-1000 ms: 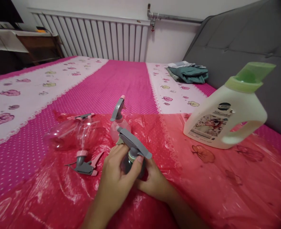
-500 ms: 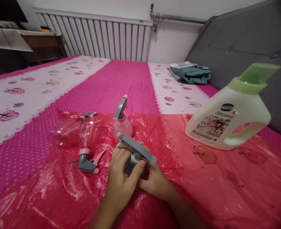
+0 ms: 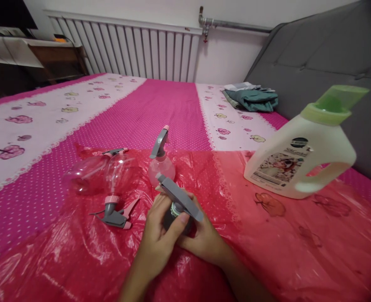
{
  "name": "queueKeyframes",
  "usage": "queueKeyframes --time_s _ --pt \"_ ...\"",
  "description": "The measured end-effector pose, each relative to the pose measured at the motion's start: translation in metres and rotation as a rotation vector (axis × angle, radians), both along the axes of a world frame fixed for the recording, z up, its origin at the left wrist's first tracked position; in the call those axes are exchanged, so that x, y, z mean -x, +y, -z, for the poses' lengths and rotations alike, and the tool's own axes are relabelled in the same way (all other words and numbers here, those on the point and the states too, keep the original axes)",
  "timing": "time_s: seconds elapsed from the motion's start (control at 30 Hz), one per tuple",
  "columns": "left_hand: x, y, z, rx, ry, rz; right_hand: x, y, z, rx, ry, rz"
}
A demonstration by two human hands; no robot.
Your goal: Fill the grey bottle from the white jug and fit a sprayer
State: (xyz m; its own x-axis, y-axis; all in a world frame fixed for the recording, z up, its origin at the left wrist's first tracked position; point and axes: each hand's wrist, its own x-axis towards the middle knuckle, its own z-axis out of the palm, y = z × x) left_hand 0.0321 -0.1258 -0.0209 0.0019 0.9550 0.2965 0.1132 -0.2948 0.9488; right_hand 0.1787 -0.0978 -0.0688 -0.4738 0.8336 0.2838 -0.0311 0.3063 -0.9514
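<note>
A spray bottle (image 3: 179, 198) with a grey trigger head and a dark body is held upright between my two hands, over the red plastic sheet (image 3: 78, 256). My left hand (image 3: 158, 228) wraps its near-left side, with the thumb close under the head. On the right side my right hand (image 3: 204, 237) closes round the body, most of its fingers hidden. Just beyond stands a pink spray bottle (image 3: 162, 170) with a grey head. To the left lie two clear spray bottles: one on its side (image 3: 89, 176), another upside down or tipped (image 3: 119, 174) with its grey-and-pink head toward me.
A large white detergent jug (image 3: 298, 155) with a green cap stands at the right on the sheet. Folded clothes (image 3: 257, 98) rest farther back on the bed, near the grey headboard (image 3: 323, 54). A radiator (image 3: 125, 46) lines the far wall.
The spray bottle in my hands has turned a little, its head now angled more toward me and slightly left. The other bottles and the jug stay put.
</note>
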Motion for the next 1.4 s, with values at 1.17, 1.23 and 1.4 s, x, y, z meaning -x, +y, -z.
queueKeyframes --time_s 1.17,1.23,1.4 --pt "-0.001 0.033 0.011 -0.101 0.102 -0.116 -0.075 -0.077 -0.101 -0.015 -0.906 0.014" --pt "-0.002 0.033 0.01 -0.099 0.104 -0.122 -0.089 -0.075 -0.099 0.013 -0.892 -0.083" --pt "-0.005 0.03 0.006 -0.089 0.117 -0.131 -0.14 -0.051 -0.094 0.117 -0.744 -0.293"
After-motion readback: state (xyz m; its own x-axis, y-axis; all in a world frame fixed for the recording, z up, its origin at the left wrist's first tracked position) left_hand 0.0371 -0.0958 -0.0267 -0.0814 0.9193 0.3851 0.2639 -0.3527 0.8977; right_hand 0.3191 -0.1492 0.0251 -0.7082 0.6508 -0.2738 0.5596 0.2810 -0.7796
